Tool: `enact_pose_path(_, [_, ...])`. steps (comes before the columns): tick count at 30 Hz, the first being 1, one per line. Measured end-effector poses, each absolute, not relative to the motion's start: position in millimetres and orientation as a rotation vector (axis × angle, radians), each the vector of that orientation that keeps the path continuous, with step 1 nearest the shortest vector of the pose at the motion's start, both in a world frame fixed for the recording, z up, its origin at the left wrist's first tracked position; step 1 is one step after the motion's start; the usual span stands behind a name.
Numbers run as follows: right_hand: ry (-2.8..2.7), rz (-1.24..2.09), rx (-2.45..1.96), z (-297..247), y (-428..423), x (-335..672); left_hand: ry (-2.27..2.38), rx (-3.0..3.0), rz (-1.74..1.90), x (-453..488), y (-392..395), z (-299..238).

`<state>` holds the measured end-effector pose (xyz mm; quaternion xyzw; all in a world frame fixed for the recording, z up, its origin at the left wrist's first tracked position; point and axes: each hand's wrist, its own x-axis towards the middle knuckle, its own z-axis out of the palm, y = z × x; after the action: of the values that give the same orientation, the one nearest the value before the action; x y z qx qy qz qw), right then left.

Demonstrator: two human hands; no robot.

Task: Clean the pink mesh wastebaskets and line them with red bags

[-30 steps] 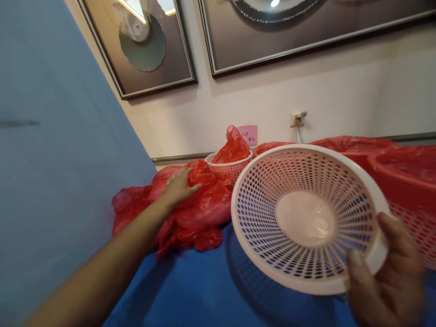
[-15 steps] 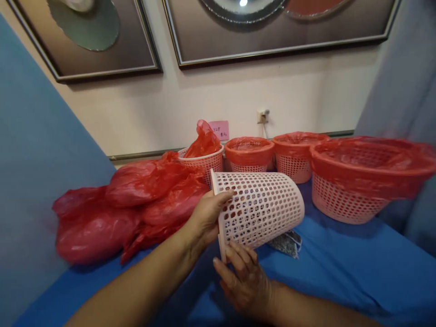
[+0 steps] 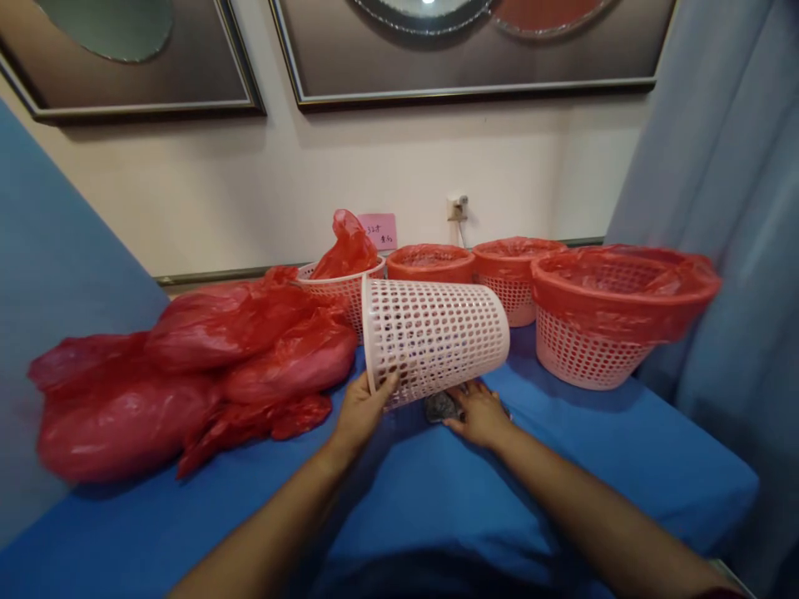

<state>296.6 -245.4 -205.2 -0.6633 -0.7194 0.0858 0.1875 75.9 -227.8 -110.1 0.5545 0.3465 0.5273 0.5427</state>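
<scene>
A pale pink perforated wastebasket point(image 3: 443, 337) is held tipped on its side above the table, its mouth toward the left. My left hand point(image 3: 362, 416) grips the rim at its lower edge, thumb on the outside wall. Beneath the basket, my right hand point(image 3: 480, 414) reaches down with fingers spread over a small dark grey patterned item point(image 3: 440, 407) on the blue cloth. The hand and the basket partly cover that item, so its kind is not clear.
Full red plastic bags point(image 3: 131, 408) are heaped at the left. Behind stands a white basket point(image 3: 340, 287) with a red bag in it. Bag-lined baskets line the wall, the largest lined basket point(image 3: 593, 349) at right. A pink note point(image 3: 379, 231) and a socket point(image 3: 458, 209) are on the wall.
My right hand has left the basket's rim and moved right and forward, onto the dark item. My left hand still holds the basket, now raised a little. The view has shifted right.
</scene>
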Motion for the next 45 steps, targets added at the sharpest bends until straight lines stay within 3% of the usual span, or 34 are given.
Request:
enact_pose_path(7, [-1.792, 0.313, -1.619, -212.1, -317.9, 323.3, 0.902, 1.605, 1.136, 71.2, -220.4, -179.5])
enact_pose_path(12, [-1.202, -0.065, -1.32, -178.9, -326.4, 344.2, 0.936, 1.751, 1.0, 68.3, -217.2, -205.5])
enact_pose_path(18, [-1.359, -0.272, -1.114, -132.4, -267.0, 312.5, 0.799, 1.764, 0.892, 75.4, -227.8, -161.4])
enact_pose_path(22, [-1.565, -0.408, -1.034, -132.2, -247.6, 290.5, 0.646, 1.559, 1.122, 101.7, -226.0, -97.5])
enact_pose_path(25, [-1.595, -0.504, -1.023, -142.1, -243.2, 283.5, 0.654, 1.397, 1.149, 118.8, -223.6, -79.9])
enact_pose_path(29, [-1.595, -0.618, -1.057, -159.1, -247.0, 279.1, 0.717, 1.341, 1.025, 112.8, -229.1, -119.3])
enact_pose_path(35, [-1.679, -0.608, -0.859, -172.9, -262.1, 260.3, 0.764, 1.741, 1.129, 71.4, -240.8, -187.3])
enact_pose_path(40, [-1.745, -0.607, -0.832, -170.6, -264.9, 267.6, 0.646, 1.911, 1.082, 70.6, -233.9, -183.7])
enact_pose_path(45, [-1.4, -0.384, -1.234, -179.6, -223.8, 327.1, 0.553, 2.069, 0.989, 78.4, -222.2, -174.5])
